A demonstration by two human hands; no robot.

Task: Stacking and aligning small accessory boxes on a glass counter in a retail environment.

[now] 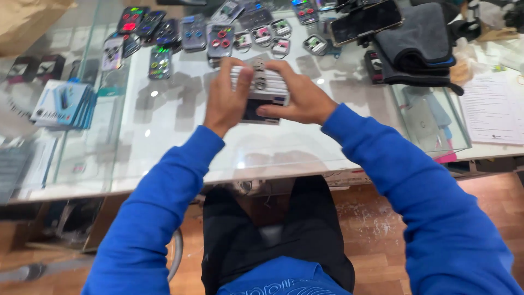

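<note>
Both hands clamp one stack (262,87) of small packets at upper centre of the frame, just above the glass tabletop (174,142); the left hand (226,101) grips its left end, the right hand (295,98) its right; squeezing evenly should keep the packets square; loose packets (218,38) lie beyond.

Two hands, the left hand (228,98) and the right hand (297,95), share one stack of small packets (267,87). On the far side of the glass worktop (174,136) lie roughly a dozen packs of coloured lens rings (221,39), one dark phone (365,21) and one folded grey cloth (415,41). One stack of blue boxes (63,104) sits at the left, one printed sheet (494,106) at the right.
</note>
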